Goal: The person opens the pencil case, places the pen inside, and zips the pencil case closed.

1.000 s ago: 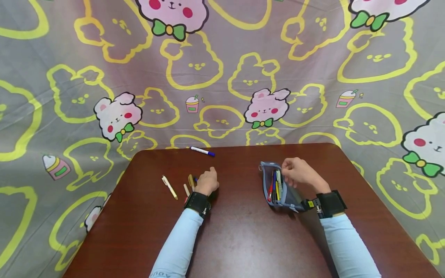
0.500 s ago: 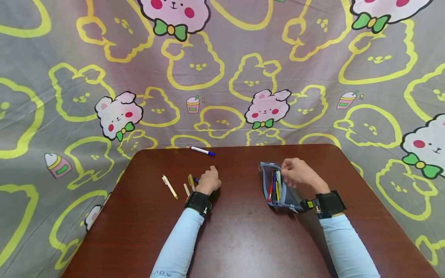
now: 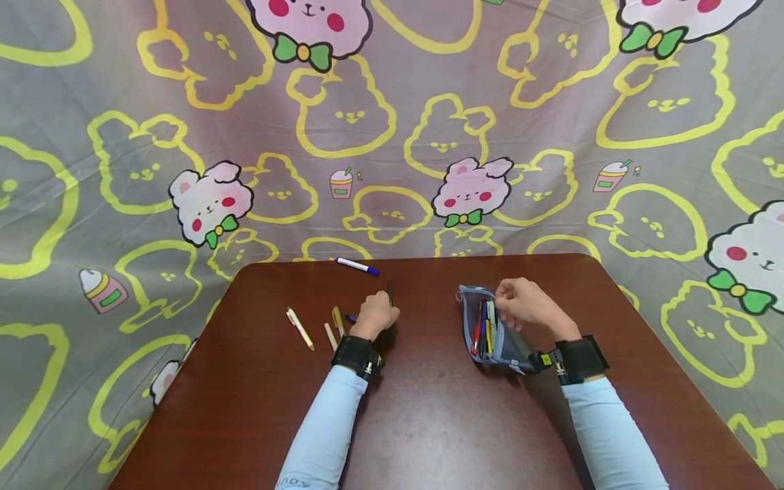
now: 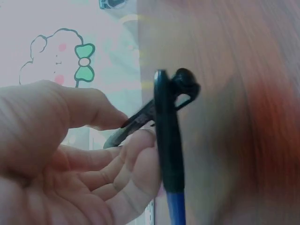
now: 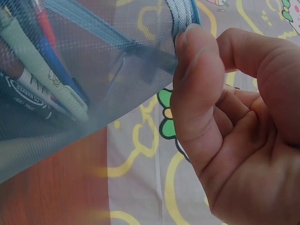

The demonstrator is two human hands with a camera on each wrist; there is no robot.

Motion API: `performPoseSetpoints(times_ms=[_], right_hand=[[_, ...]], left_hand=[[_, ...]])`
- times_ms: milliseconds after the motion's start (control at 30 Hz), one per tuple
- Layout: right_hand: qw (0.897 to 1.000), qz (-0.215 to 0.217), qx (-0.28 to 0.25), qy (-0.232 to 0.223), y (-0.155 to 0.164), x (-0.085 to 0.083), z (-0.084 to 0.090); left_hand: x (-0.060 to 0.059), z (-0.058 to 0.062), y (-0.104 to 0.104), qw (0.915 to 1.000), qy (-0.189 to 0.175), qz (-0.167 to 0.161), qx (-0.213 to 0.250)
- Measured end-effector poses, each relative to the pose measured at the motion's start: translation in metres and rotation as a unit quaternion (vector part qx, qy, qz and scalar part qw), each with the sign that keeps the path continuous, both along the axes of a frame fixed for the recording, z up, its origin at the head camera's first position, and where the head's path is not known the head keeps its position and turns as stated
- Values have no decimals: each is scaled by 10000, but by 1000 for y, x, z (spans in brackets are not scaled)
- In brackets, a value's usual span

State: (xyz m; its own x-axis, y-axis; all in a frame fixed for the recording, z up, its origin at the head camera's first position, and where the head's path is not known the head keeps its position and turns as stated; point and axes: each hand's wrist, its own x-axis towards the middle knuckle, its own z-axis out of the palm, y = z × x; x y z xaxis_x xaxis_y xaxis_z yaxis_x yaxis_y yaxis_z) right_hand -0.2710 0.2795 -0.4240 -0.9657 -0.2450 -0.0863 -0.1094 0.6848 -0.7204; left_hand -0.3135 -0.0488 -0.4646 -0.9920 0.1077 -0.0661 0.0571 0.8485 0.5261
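Note:
My left hand [image 3: 376, 314] pinches a dark pen [image 3: 390, 294] between thumb and fingers, its end standing up past the hand. In the left wrist view that held pen [image 4: 136, 124] slants behind another pen [image 4: 168, 136], dark at the top and blue below. A blue-ended pen [image 3: 351, 318] shows beside the left hand, partly hidden. My right hand [image 3: 525, 301] grips the zipped edge of a blue-grey mesh pencil case [image 3: 510, 347]. The case gapes, with several pens and markers inside, among them a red pen [image 3: 476, 339] and a pale green pen [image 5: 47, 70].
Left of the left hand lie a cream pen [image 3: 300, 329], a tan pen [image 3: 338, 320] and a pale pen [image 3: 331, 336]. A white marker with a blue cap [image 3: 358, 266] rests by the back edge of the brown table [image 3: 416, 408]. Behind hangs a patterned cloth [image 3: 392, 136].
The left hand has shifted slightly right, and a dark pen now stands up from its fingers. The right hand and the pencil case stay in place.

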Motion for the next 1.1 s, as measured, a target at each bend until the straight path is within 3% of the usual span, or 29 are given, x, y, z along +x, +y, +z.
performPoseSetpoints(times_ms=[267, 433, 867, 1100], right_hand=[[10000, -17, -18, -43, -3, 0, 0], [10000, -9, 26, -20, -4, 0, 1], [10000, -34, 72, 59, -6, -1, 5], [9998, -67, 169, 107, -4, -4, 5]], left_hand=[[6, 9, 8, 9989, -253, -30, 403], [8, 9, 17, 9972, -321, -154, 658], [28, 15, 63, 9874, -703, -472, 1338], [35, 19, 81, 9862, -734, -490, 1404]])
